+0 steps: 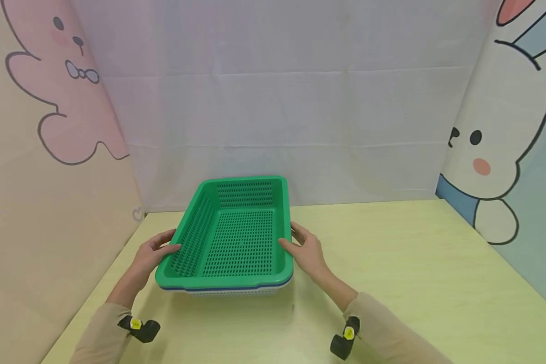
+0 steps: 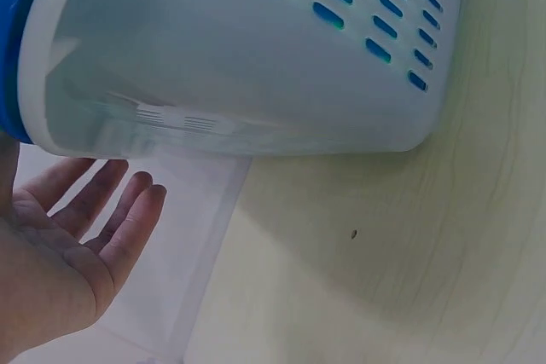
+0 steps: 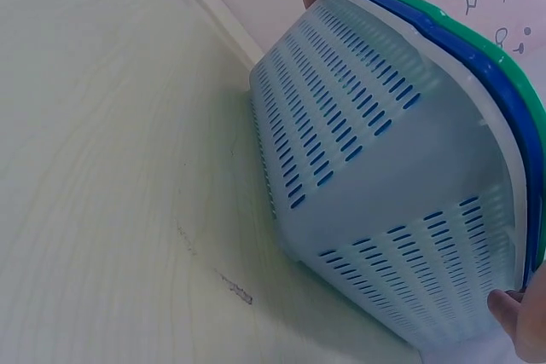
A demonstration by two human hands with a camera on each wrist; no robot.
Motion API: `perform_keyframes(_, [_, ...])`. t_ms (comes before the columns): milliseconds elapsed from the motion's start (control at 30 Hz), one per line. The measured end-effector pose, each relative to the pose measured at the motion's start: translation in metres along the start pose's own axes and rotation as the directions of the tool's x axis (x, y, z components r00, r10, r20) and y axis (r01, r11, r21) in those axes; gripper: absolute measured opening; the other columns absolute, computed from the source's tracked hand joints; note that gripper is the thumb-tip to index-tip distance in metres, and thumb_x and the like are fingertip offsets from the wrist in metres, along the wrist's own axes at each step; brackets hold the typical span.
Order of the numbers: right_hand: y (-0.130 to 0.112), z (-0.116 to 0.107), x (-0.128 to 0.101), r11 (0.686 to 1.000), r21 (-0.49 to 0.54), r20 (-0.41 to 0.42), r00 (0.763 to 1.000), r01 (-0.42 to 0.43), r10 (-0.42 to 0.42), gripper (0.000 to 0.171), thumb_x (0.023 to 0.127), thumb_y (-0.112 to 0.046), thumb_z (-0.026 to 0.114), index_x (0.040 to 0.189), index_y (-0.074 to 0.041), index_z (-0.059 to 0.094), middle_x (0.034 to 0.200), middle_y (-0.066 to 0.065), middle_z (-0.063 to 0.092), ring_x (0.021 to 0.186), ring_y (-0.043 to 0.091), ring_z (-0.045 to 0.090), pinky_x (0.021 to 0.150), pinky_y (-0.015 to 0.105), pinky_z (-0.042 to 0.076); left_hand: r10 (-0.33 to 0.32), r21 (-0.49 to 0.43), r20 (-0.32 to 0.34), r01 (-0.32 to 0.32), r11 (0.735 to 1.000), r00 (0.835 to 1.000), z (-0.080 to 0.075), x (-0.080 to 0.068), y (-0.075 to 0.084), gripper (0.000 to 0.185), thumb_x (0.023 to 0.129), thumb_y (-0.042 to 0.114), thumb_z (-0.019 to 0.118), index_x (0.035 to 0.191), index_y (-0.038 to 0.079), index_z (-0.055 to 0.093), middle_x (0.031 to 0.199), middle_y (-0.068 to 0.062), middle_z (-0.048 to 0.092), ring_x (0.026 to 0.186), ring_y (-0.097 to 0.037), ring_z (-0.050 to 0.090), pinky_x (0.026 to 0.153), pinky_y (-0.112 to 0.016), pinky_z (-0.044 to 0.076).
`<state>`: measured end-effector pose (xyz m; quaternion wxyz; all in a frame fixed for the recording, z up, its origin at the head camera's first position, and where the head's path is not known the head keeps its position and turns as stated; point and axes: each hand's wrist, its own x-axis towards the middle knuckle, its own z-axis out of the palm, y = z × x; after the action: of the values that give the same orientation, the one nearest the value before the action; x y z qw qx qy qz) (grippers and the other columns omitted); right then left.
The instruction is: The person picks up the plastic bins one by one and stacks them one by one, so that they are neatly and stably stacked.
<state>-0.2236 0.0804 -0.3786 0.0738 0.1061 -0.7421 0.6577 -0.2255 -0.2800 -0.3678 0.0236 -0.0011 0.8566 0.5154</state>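
A green plastic basket [image 1: 238, 242] with slotted walls sits nested in a blue basket [image 3: 486, 74], and that one in a white basket [image 3: 452, 159]. The rims lie close together in one stack. My left hand [image 1: 147, 255] holds the stack's left side, thumb over the green rim; the left wrist view shows its other fingers spread just below the rims. On the right side my right hand [image 1: 308, 253] grips the rims, thumb on top and fingers around the outside. The white basket's base is right at the tabletop in the right wrist view.
The pale wood-grain table [image 1: 391, 263] extends to the right of the stack. A white cloth backdrop [image 1: 300, 111] hangs behind it, with cartoon-printed panels [image 1: 82, 202] at the sides. Small black cameras [image 1: 145, 329] are strapped to both wrists.
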Motion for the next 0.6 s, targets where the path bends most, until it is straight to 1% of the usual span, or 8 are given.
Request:
perform_keyframes(100, [0.000,0.001,0.000,1.000,0.010,0.013,1.000,0.000,0.000,0.059,0.083,-0.011,0.064,0.134,0.003,0.039,0.137,0.018,0.041,0.126,0.029,0.038,0.092,0.034,0.043,-0.004,-0.003,-0.011,0.004,1.000,1.000,0.001,0.000,-0.002,0.066,0.089,0.038,0.054,0.143,0.008,0.028,0.143,-0.018,0.029,0.116,-0.031,0.044,0.087,-0.029,0.042])
perform_keyframes(267, [0.002,0.001,0.002,1.000,0.022,0.027,1.000,0.013,-0.013,0.058,0.084,-0.011,0.064,0.135,0.003,0.038,0.137,0.019,0.040,0.127,0.029,0.037,0.093,0.033,0.042,0.004,-0.032,-0.016,-0.005,0.999,1.000,0.002,0.000,-0.004,0.065,0.090,0.035,0.055,0.142,0.008,0.028,0.144,-0.018,0.028,0.120,-0.033,0.039,0.093,-0.037,0.038])
perform_keyframes(367, [-0.006,0.000,-0.001,1.000,0.022,0.040,0.999,0.013,-0.014,0.058,0.084,-0.008,0.063,0.134,0.007,0.037,0.136,0.022,0.040,0.127,0.031,0.036,0.093,0.034,0.041,0.008,-0.043,-0.018,-0.009,0.999,1.000,0.002,0.001,-0.005,0.065,0.089,0.034,0.056,0.142,0.007,0.028,0.144,-0.018,0.028,0.120,-0.034,0.038,0.093,-0.038,0.037])
perform_keyframes(433, [-0.014,0.000,-0.004,1.000,0.016,0.045,0.999,0.011,-0.011,0.057,0.084,-0.005,0.061,0.133,0.009,0.036,0.135,0.024,0.040,0.127,0.033,0.036,0.093,0.035,0.041,0.010,-0.040,-0.019,-0.011,0.999,1.000,0.002,0.002,-0.005,0.065,0.089,0.034,0.056,0.142,0.007,0.029,0.143,-0.017,0.028,0.119,-0.031,0.041,0.091,-0.033,0.039])
perform_keyframes(467, [-0.014,-0.001,-0.004,1.000,0.018,0.047,0.999,0.005,-0.006,0.057,0.084,-0.004,0.062,0.133,0.010,0.036,0.135,0.024,0.040,0.127,0.033,0.036,0.093,0.035,0.041,0.009,-0.038,-0.019,-0.009,0.999,1.000,0.002,0.002,-0.005,0.065,0.089,0.034,0.057,0.142,0.007,0.029,0.143,-0.017,0.029,0.115,-0.027,0.045,0.089,-0.030,0.040])
perform_keyframes(533, [-0.012,-0.001,-0.003,1.000,0.011,0.042,0.999,0.007,-0.008,0.056,0.084,-0.005,0.061,0.133,0.009,0.037,0.135,0.023,0.041,0.127,0.032,0.037,0.093,0.034,0.042,0.007,-0.034,-0.019,-0.008,0.999,1.000,0.002,0.002,-0.004,0.065,0.088,0.034,0.057,0.142,0.008,0.030,0.143,-0.017,0.030,0.107,-0.016,0.049,0.085,-0.023,0.041])
perform_keyframes(600, [-0.005,-0.002,0.000,1.000,0.014,0.033,0.999,0.015,-0.015,0.057,0.084,-0.007,0.063,0.133,0.006,0.038,0.135,0.021,0.041,0.126,0.031,0.038,0.092,0.032,0.042,0.010,-0.036,-0.017,-0.010,0.999,1.000,0.003,0.002,-0.002,0.065,0.088,0.032,0.058,0.141,0.007,0.030,0.142,-0.017,0.030,0.102,-0.009,0.050,0.080,-0.018,0.042])
